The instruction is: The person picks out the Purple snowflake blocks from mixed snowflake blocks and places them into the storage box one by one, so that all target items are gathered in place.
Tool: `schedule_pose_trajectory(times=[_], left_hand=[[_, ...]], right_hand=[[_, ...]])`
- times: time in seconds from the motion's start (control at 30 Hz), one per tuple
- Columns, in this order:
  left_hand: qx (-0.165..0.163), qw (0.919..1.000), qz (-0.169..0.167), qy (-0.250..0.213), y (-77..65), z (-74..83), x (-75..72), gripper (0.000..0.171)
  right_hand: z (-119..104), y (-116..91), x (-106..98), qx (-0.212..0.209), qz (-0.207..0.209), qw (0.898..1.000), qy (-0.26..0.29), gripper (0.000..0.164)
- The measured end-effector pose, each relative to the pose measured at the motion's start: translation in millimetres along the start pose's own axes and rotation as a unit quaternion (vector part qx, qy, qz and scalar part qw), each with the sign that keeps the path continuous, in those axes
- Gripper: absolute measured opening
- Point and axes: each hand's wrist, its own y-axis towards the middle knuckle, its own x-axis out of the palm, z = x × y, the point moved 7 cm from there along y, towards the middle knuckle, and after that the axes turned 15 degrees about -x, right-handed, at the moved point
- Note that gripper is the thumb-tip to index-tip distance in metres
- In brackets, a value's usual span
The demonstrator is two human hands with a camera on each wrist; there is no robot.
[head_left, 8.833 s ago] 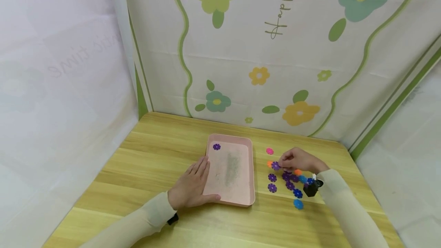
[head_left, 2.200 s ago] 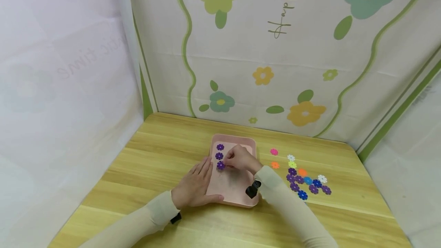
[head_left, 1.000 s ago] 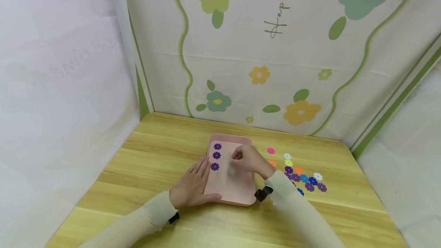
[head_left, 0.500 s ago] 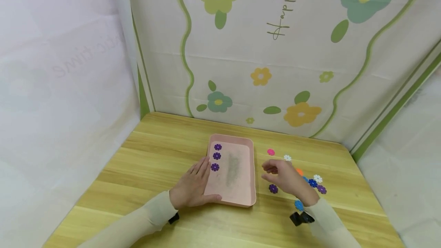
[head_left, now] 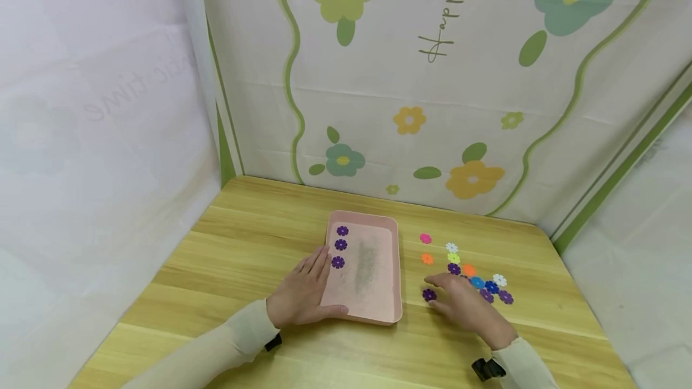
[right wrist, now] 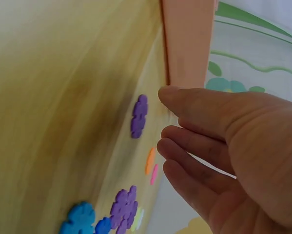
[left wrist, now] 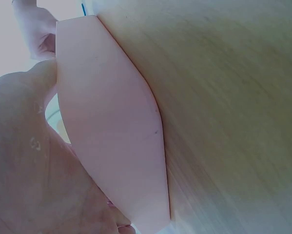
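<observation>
My left hand (head_left: 300, 293) lies with straight fingers along the left rim of a shallow pink tray (head_left: 395, 269), its thumb at the near edge; the tray's outer wall (left wrist: 111, 112) fills much of the left wrist view. Three purple flower-shaped plastic discs (head_left: 340, 245) form a column inside the tray, near its left wall. To the right of the tray, my right hand (head_left: 467, 305) hovers over the table with thumb and fingers apart. A single purple flower disc (head_left: 429, 295) lies between thumb and index finger in the head view. In the right wrist view the fingertips stand off that disc (right wrist: 139, 117).
Several flower discs lie right of the tray: pink (head_left: 425, 238), orange (head_left: 427, 259), white (head_left: 451, 247), yellow (head_left: 453, 257), blue (head_left: 491, 287) and more purple ones (head_left: 505, 297). My right hand covers part of this group. A flower-printed curtain (head_left: 367, 77) stands behind the wooden table (head_left: 259, 227).
The column in the tray has grown from one purple disc to three. My right hand has left the tray, moved right, then lowered toward the lone purple disc. My left hand stays put.
</observation>
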Motion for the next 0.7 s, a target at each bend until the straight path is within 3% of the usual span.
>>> schedule_pose_trajectory(times=[0.3, 0.7], left_hand=[[-0.003, 0.9999, 0.005, 0.009, 2.1, -2.6, 8.5, 0.117], [-0.006, 0.9998, -0.016, 0.014, 1.4, 0.6, -1.3, 0.113]], right_hand=[[7, 0, 12, -0.032, -0.005, 0.999, -0.030, 0.037], [18, 10, 11, -0.018, -0.030, 0.999, 0.022, 0.032]])
